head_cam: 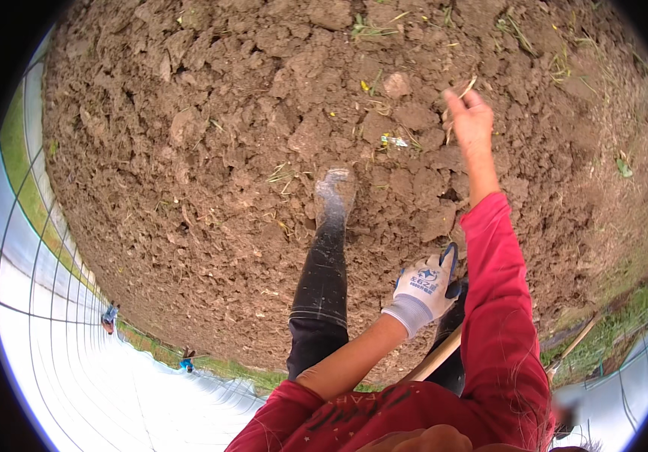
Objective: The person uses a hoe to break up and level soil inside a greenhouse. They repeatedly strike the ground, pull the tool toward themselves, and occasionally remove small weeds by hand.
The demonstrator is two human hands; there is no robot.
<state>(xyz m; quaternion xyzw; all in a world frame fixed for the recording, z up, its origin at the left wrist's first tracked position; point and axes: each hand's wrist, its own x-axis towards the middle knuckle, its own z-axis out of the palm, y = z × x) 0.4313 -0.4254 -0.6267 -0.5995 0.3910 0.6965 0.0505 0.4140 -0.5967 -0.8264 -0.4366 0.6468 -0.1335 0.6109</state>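
Observation:
My right hand (471,121) is bare and reaches out over rough, cloddy soil (245,124). Dry plant stalks (469,86) are pinched between its fingers. My left hand (423,285) wears a white knit work glove with a blue coating and printed writing. It is at my right leg, close to a wooden handle (437,355); its palm side is hidden, so whether it grips anything does not show. The handle slants between my body and right sleeve, and its far end is out of sight. My black boot (324,271), muddy at the toe, stands on the soil.
Grass scraps (372,28) and a shiny wrapper scrap (394,140) lie on the clods. Two people (109,317) (187,360) are far off by a greenhouse's film wall (75,361). Another long wooden handle (578,339) lies near the grassy strip (623,322) at right.

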